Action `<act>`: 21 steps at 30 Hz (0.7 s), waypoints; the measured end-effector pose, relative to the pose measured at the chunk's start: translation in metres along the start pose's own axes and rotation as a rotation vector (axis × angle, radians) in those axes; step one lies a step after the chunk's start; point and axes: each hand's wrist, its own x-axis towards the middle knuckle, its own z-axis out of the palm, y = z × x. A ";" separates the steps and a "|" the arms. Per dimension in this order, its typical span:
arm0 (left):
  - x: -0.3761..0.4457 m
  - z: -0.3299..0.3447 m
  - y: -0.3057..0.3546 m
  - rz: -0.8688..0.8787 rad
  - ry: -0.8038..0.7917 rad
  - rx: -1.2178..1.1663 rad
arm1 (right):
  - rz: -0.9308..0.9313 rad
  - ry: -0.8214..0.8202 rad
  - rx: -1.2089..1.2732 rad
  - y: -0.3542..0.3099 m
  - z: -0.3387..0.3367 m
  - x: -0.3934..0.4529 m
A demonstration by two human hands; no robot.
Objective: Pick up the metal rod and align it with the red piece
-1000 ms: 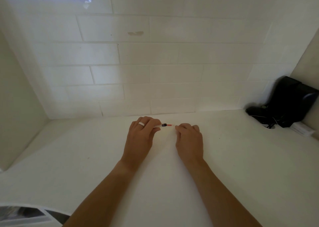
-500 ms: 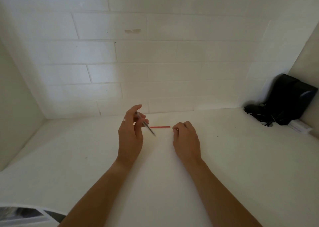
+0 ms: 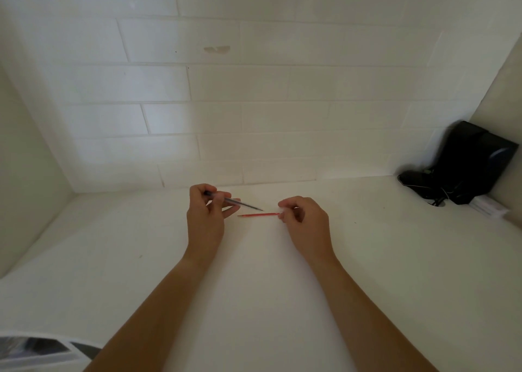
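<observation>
Closest to you, at the bottom left, the corner of a white box [image 3: 42,349] peeks in. Your two bare arms reach out over the white counter [image 3: 395,272].

Your left hand [image 3: 206,219] is curled around a thin dark pen part [image 3: 234,201]. Your thumb and fingers pinch it near its back end. Its sharp tip points right and a little down, toward the other hand. It is lifted off the counter.

Your right hand [image 3: 306,224] pinches one end of a thin red ink stick [image 3: 258,215]. The stick lies almost flat and points left. Its free tip sits just below the dark tip. The two tips are near each other but not touching. Your hands are apart, each one holding its own piece.

To do this well, it looks best to keep both pieces steady and hold them lightly. The red stick looks thin and may bend if you squeeze hard. Keep your grip close to the ends so the tips do not wobble. Move slowly, because small things slip easily.

Farther back, in the right corner, a black box with wires [image 3: 469,165] leans by the wall. Behind everything stands a white tiled wall [image 3: 254,89].
</observation>
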 end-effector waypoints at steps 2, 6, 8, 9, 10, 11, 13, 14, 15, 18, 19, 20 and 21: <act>0.000 0.000 0.000 -0.002 0.001 -0.015 | -0.033 0.003 -0.059 -0.002 -0.001 -0.001; 0.001 0.000 -0.002 -0.003 -0.003 -0.028 | -0.099 0.006 -0.108 -0.003 0.000 -0.002; 0.001 0.000 -0.002 -0.003 -0.005 -0.030 | -0.113 -0.025 -0.101 -0.005 0.002 -0.003; 0.001 0.000 -0.002 -0.002 -0.005 -0.030 | -0.116 -0.046 -0.101 -0.006 0.003 -0.004; 0.001 0.000 -0.001 0.000 -0.005 -0.029 | -0.125 -0.064 -0.104 -0.007 0.004 -0.005; 0.001 0.000 -0.001 0.003 -0.002 -0.029 | -0.134 -0.078 -0.113 -0.008 0.005 -0.006; 0.001 0.000 -0.001 0.006 0.007 -0.029 | -0.139 -0.094 -0.125 -0.010 0.004 -0.008; 0.001 0.000 -0.001 0.006 0.011 -0.030 | -0.137 -0.098 -0.114 -0.012 0.003 -0.009; 0.001 0.000 -0.001 0.007 0.016 -0.032 | -0.132 -0.107 -0.089 -0.013 0.002 -0.010; 0.001 0.000 -0.001 0.014 0.024 -0.034 | -0.128 -0.189 -0.011 -0.018 0.001 -0.014; 0.001 0.000 -0.001 0.015 0.025 -0.033 | -0.143 -0.217 -0.021 -0.019 0.002 -0.014; 0.001 0.000 -0.001 0.015 0.025 -0.033 | -0.155 -0.238 -0.039 -0.018 0.002 -0.014; 0.001 0.001 0.000 0.015 0.024 -0.033 | -0.161 -0.246 -0.052 -0.018 0.003 -0.013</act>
